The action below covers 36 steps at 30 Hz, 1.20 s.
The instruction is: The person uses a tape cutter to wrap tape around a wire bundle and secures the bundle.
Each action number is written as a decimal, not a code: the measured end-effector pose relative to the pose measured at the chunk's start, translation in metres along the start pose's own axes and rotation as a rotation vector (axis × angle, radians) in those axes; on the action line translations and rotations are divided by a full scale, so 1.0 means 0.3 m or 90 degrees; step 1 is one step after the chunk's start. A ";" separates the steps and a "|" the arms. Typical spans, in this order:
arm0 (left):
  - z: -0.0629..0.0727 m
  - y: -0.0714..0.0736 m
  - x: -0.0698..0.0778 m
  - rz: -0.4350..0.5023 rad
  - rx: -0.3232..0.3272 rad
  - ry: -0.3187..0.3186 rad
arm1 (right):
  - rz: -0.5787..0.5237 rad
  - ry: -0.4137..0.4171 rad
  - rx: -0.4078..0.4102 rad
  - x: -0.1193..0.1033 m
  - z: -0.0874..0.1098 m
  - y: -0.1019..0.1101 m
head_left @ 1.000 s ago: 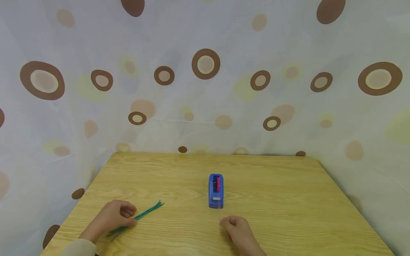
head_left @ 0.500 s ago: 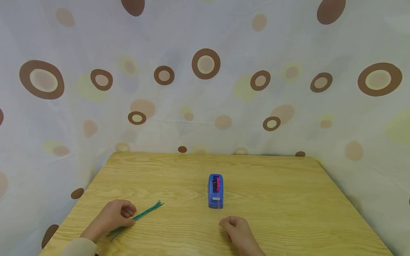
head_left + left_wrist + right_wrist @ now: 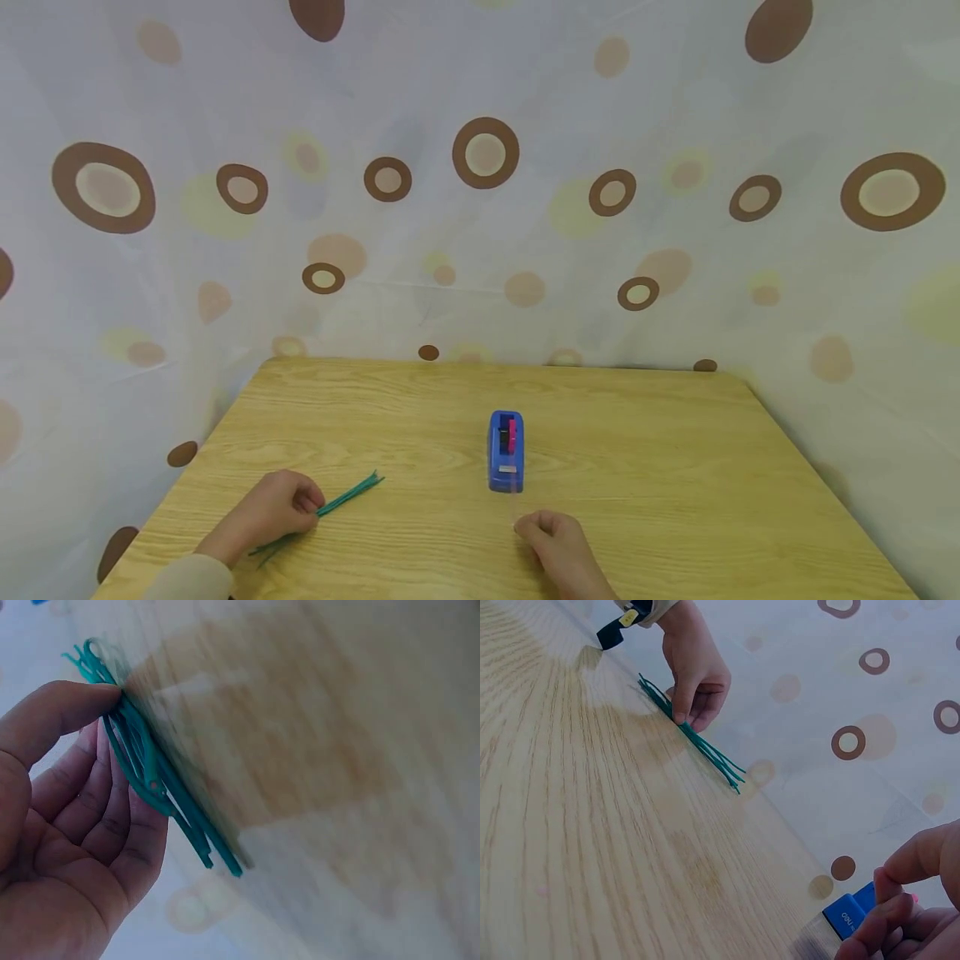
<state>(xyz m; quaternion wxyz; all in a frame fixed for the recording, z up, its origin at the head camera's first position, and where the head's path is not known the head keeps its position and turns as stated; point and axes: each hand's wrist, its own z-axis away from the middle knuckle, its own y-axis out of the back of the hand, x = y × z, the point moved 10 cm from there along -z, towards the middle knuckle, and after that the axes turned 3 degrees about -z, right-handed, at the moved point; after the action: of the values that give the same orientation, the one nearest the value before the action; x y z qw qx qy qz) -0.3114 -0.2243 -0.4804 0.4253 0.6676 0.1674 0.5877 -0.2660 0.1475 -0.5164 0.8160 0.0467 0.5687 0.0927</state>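
Note:
In the head view my left hand (image 3: 279,510) pinches a bundle of thin green stems (image 3: 352,493) at the left of the table, thumb against fingers around the middle. The left wrist view shows the stems (image 3: 154,769) as several slim strands with small forked ends, under the thumb. My right hand (image 3: 561,550) is at the front, pinching the end of a strip of clear tape (image 3: 513,505) between thumb and forefinger. That strip runs back to the blue tape dispenser (image 3: 506,481), which stands upright at mid-table with a pink-and-black reel in its top.
The wood-grain table (image 3: 660,467) reaches back to a pale curtain (image 3: 555,108) with brown ring patterns, which also encloses both sides. A dark band with a yellow mark (image 3: 615,630) is on the left wrist in the right wrist view.
My left fingers have come together with the thumb, closing on the green stems. My right hand keeps its pinch on the tape, and the dispenser stays in place.

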 end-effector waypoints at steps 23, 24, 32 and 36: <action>-0.011 -0.008 -0.001 -0.071 0.043 0.082 | 0.001 -0.001 -0.001 0.000 0.001 0.003; -0.011 -0.009 -0.003 -0.071 0.044 0.085 | 0.003 0.001 -0.001 -0.001 0.001 0.004; -0.017 -0.007 0.003 -0.101 0.047 0.092 | 0.006 0.005 -0.006 -0.002 0.002 0.002; -0.019 -0.011 0.001 -0.105 0.044 0.099 | 0.009 0.006 -0.009 -0.003 0.003 0.000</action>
<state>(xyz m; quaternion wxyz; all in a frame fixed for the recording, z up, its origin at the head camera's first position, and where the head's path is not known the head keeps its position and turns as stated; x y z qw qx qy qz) -0.3158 -0.2202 -0.4830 0.4345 0.6180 0.2742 0.5950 -0.2654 0.1472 -0.5152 0.8130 0.0441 0.5715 0.1027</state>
